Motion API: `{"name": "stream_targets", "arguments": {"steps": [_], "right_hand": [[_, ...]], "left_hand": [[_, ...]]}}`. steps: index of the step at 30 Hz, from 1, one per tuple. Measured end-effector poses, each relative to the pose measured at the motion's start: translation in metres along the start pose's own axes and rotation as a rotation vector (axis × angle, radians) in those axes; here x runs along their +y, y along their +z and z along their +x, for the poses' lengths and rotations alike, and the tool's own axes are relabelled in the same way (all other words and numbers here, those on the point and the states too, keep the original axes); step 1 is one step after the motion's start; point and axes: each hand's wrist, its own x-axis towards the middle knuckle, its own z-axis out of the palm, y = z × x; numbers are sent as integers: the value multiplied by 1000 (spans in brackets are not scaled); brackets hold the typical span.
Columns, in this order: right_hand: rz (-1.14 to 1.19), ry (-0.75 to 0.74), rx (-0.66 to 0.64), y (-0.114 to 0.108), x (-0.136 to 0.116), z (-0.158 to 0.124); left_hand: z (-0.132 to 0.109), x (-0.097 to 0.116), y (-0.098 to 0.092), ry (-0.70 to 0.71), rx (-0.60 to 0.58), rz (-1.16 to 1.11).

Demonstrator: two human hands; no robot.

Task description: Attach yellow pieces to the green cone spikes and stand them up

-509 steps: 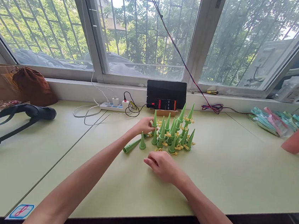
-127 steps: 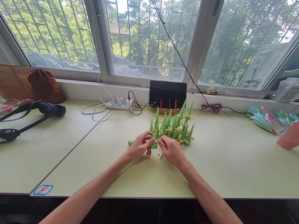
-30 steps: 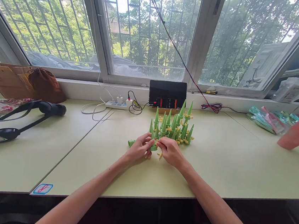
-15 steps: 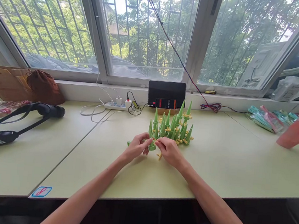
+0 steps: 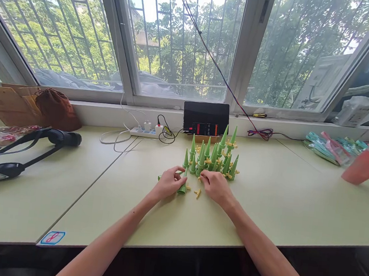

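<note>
A cluster of upright green plastic cones [image 5: 213,156] with small yellow fittings stands on the pale green table [image 5: 280,200], in front of a phone on a stand. My left hand [image 5: 168,183] is curled around one green cone [image 5: 182,186] just in front of the cluster. My right hand [image 5: 215,186] is beside it, fingers pinched near a small yellow piece at the cluster's front edge; what it holds is hidden. Two loose yellow fittings [image 5: 197,194] lie on the table between my hands. Another green cone [image 5: 160,177] lies on its side behind my left hand.
A phone [image 5: 205,128] leans against a dark stand by the window sill, next to a power strip [image 5: 145,130] with cables. A black device [image 5: 21,151] and a brown bag [image 5: 57,109] sit at the left. An orange cup [image 5: 368,164] and packets [image 5: 331,149] are at the right.
My left hand has drawn the green cone slightly towards me and away from the cluster. My right hand has shifted a little right, uncovering the loose yellow fittings.
</note>
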Motion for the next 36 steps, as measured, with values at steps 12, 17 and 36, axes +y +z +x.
{"name": "stream_targets", "arguments": {"steps": [12, 17, 36], "right_hand": [[-77, 20, -145, -4, -3, -3], [-83, 15, -169, -4, -2, -3], [-118, 52, -181, 0, -3, -1]], "left_hand": [[-2, 2, 1, 178, 51, 316], [-3, 6, 1, 279, 136, 277], [-2, 2, 0, 449, 105, 415]]}}
